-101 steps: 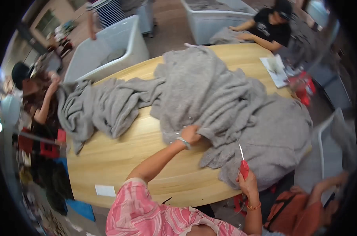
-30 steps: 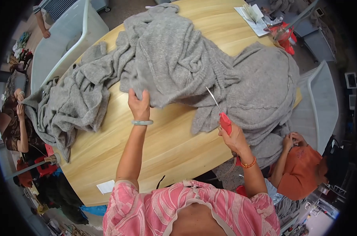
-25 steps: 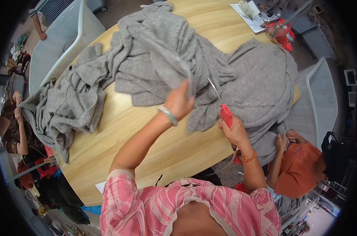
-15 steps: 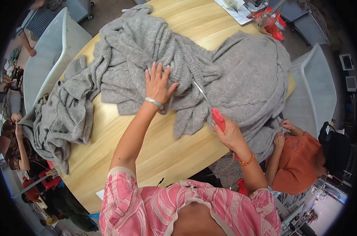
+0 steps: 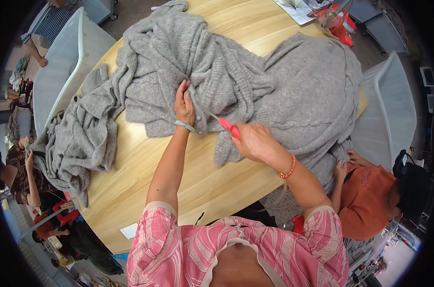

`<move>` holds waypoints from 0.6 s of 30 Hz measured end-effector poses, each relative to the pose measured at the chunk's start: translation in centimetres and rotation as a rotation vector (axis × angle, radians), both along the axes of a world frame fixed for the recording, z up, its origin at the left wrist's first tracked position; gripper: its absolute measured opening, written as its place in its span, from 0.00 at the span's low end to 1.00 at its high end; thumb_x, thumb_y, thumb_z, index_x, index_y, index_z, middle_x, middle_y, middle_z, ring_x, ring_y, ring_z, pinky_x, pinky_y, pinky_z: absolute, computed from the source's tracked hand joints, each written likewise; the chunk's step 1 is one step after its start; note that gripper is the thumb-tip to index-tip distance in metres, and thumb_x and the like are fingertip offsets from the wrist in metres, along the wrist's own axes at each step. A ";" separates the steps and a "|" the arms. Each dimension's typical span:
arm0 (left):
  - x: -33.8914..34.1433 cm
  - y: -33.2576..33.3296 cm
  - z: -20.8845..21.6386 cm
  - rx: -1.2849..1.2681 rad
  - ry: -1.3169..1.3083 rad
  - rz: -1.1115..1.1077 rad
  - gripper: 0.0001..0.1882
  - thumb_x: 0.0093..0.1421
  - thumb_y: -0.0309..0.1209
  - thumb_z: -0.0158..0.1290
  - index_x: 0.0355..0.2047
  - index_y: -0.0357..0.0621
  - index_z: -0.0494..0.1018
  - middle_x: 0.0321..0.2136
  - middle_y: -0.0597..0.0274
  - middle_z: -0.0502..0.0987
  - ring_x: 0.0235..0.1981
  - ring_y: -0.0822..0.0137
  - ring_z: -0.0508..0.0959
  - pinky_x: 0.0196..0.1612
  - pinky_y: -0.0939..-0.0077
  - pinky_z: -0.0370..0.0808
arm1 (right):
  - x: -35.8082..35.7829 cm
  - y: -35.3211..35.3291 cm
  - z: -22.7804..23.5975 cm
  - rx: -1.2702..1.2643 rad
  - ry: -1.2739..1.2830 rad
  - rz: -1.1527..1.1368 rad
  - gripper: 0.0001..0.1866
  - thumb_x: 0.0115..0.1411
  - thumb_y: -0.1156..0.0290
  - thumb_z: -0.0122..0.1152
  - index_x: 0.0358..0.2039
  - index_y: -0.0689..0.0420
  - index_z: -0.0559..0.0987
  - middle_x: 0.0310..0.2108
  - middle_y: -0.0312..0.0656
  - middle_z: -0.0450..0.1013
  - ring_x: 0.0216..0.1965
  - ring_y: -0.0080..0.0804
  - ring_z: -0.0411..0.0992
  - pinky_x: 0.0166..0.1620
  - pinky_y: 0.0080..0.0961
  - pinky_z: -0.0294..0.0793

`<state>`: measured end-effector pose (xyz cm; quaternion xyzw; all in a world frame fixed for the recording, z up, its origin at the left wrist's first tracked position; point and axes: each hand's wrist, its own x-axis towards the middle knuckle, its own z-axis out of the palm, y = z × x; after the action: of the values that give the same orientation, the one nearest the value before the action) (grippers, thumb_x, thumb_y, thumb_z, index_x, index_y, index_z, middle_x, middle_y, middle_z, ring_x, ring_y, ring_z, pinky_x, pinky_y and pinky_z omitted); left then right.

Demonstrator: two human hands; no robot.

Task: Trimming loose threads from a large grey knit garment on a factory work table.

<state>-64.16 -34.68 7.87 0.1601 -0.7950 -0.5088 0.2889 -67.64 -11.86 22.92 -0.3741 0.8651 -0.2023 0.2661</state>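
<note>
Grey knit garments lie heaped across the wooden table. My left hand is turned on its side in the middle of the heap, its fingers closed on a raised edge of knit fabric. Small round buttons show beside its wrist. My right hand grips the red handle of a tool with a slim metal shaft. The shaft points at the fabric just right of my left hand. Its tip is blurred, and I cannot tell whether it touches the knit.
Pale plastic bins flank the table on the left and right. A person in orange at the right and another at the left hold ends of the grey knits. Papers and red items lie at the far right edge.
My left hand was lying flat with fingers spread; now it is turned and grips the fabric. My right hand has moved left with the red-handled tool, close to my left hand.
</note>
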 end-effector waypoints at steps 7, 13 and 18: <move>2.2 0.4 -1.2 -0.403 0.011 -0.020 0.25 0.59 0.25 0.43 0.58 0.40 0.60 0.60 0.48 0.59 0.61 0.48 0.58 0.63 0.61 0.53 | 3.9 4.0 0.0 0.155 -0.120 0.048 0.14 0.55 0.62 0.56 0.36 0.60 0.72 0.25 0.57 0.74 0.30 0.57 0.73 0.35 0.47 0.70; 8.4 3.2 -2.1 -0.711 -0.393 -0.217 0.35 0.56 0.36 0.50 0.61 0.36 0.52 0.64 0.46 0.47 0.65 0.44 0.47 0.65 0.52 0.42 | 5.5 5.2 0.3 0.183 -0.119 0.051 0.14 0.55 0.63 0.56 0.35 0.60 0.71 0.23 0.56 0.73 0.28 0.57 0.73 0.33 0.46 0.71; 9.8 3.6 -2.3 -0.700 -0.372 -0.206 0.31 0.57 0.38 0.51 0.58 0.35 0.57 0.62 0.47 0.53 0.63 0.48 0.54 0.63 0.53 0.49 | 7.6 5.9 -1.1 0.186 -0.139 0.147 0.14 0.55 0.63 0.56 0.34 0.61 0.71 0.22 0.55 0.73 0.28 0.55 0.73 0.33 0.45 0.71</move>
<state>-54.31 -31.07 5.61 0.0606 -0.9706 -0.1964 0.1249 -59.99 -5.98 21.85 -0.3954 0.8297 -0.1264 0.3731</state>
